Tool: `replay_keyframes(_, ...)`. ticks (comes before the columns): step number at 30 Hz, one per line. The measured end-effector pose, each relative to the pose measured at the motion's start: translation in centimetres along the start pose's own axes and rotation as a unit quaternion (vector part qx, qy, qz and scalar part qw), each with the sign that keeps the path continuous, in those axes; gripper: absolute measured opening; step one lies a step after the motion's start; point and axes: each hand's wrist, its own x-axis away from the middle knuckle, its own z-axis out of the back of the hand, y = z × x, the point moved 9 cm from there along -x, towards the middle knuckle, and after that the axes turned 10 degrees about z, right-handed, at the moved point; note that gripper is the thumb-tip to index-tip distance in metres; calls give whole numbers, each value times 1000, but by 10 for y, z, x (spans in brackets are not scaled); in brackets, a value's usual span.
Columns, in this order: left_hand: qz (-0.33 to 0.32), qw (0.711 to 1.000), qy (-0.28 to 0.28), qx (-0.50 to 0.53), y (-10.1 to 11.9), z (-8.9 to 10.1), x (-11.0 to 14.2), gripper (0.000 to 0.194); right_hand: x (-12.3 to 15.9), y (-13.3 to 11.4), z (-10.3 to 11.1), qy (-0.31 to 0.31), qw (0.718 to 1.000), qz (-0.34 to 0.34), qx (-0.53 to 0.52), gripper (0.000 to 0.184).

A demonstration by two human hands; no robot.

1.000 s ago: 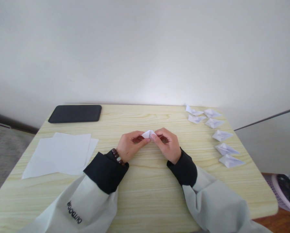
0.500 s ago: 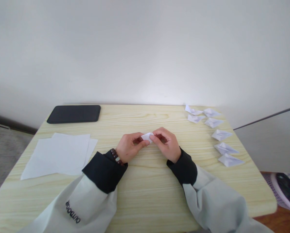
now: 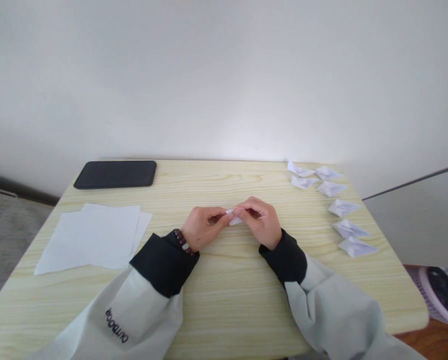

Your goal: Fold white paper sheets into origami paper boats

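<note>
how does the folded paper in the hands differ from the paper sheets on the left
The folded paper is small and creased into shape, while the paper sheets are much larger and flat. The folded paper is pinched by the left hand and right hand, while the paper sheets lie overlapping on the table, held by neither hand. Both are white.

A flat black slab (image 3: pixel 115 174) lies at the far left corner of the bench (image 3: pixel 227 310) — close to the pale wall (image 3: pixel 224 80). Past the right edge, a pink basket (image 3: pixel 429 296) shows partly — brown floor (image 3: pixel 411 344) beside it.
</note>
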Motion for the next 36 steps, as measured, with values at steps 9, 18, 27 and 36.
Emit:
replay_keyframes(9, -31, 999, 44, -5, 5, 7, 5, 25, 0, -6, -3, -13, 1000, 28, 0, 14)
replay_keyframes(18, 46, 993, 59, 96, -12, 10, 1, 30, 1, 4, -4, -11, 999, -23, -19, 17)
replay_keyframes(27, 28, 999, 36, -16, -8, 5, -1, 34, 2, 6, -2, -2, 1000, -28, -9, 17)
replay_keyframes(36, 14, 998, 45, -28, -7, 7, 0, 33, 0, -1, 1, 9, 999, 2, 36, 14)
